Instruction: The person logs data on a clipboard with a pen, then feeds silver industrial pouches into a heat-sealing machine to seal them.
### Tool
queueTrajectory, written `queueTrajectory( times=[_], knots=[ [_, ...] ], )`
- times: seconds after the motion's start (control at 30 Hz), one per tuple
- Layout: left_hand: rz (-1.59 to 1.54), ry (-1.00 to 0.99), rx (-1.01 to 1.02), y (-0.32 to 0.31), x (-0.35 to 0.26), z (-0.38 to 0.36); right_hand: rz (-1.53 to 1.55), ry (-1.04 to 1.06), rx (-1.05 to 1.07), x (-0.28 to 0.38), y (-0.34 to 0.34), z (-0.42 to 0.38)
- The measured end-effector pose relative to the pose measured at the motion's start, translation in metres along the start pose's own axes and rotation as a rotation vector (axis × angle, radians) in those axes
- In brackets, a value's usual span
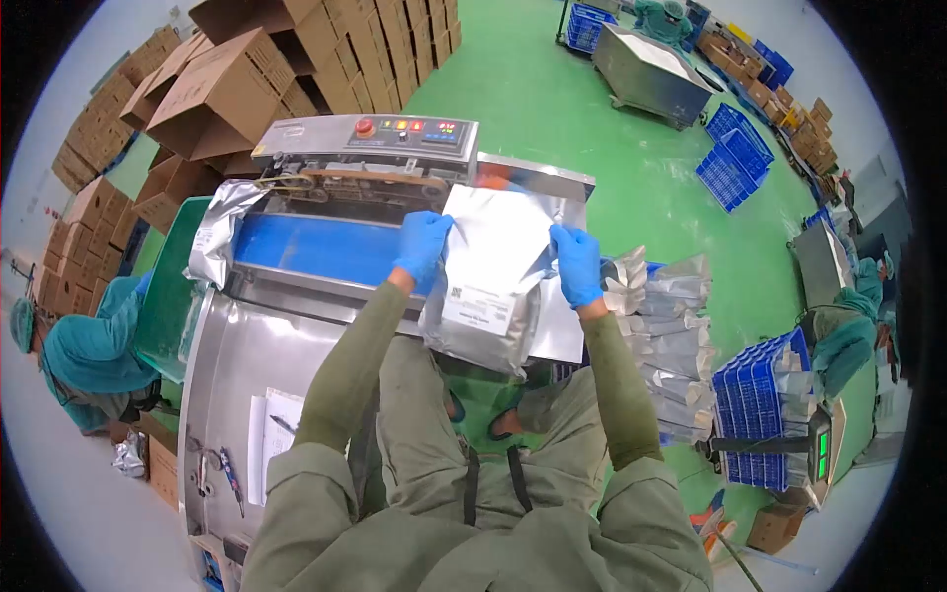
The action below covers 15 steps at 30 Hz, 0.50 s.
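Both hands wear blue gloves. My left hand [422, 247] is closed on the upper left edge of a silver foil bag [493, 242], and my right hand [577, 264] grips its upper right edge. The bag hangs upright between them, its lower part full and bearing a white printed label. Behind and left of it stands a sealing machine [365, 138] with a lit control panel and a blue conveyor belt [316, 249]. At the belt's left end another silver bag [219, 237] leans over the edge.
A crate of filled silver bags [666, 345] stands at my right, with a blue crate [760, 405] and a scale display beyond. At left are a steel table [232, 355] with papers and pens, a green tub [163, 306] and a crouching person. Cardboard boxes rise behind.
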<state>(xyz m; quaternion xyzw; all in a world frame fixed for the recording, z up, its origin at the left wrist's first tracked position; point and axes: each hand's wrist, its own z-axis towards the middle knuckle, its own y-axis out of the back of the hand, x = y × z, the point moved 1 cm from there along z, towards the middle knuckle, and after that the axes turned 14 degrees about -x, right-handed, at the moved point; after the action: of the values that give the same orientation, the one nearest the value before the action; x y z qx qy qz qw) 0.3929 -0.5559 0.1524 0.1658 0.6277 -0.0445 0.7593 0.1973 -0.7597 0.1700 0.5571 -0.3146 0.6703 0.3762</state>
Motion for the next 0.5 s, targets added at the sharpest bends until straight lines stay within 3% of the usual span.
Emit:
queueTrajectory(
  times=[0.03,0.17,0.27,0.43,0.5],
  knots=[
    [0.009,0.009,0.006,-0.010,0.031,0.010,-0.090,0.136,-0.036,-0.029,-0.006,0.007],
    [0.055,-0.007,-0.047,-0.016,0.078,0.041,-0.043,-0.130,-0.073,-0.042,-0.032,0.009],
    [0.082,0.051,-0.019,-0.006,0.074,0.046,-0.107,-0.072,-0.059,-0.060,-0.046,0.020],
    [0.124,0.024,-0.043,0.012,0.103,0.073,-0.012,-0.115,-0.059,-0.075,-0.071,0.023],
    [0.185,-0.025,-0.076,0.029,0.103,0.084,-0.031,-0.030,-0.045,-0.093,-0.092,0.028]
  ],
)
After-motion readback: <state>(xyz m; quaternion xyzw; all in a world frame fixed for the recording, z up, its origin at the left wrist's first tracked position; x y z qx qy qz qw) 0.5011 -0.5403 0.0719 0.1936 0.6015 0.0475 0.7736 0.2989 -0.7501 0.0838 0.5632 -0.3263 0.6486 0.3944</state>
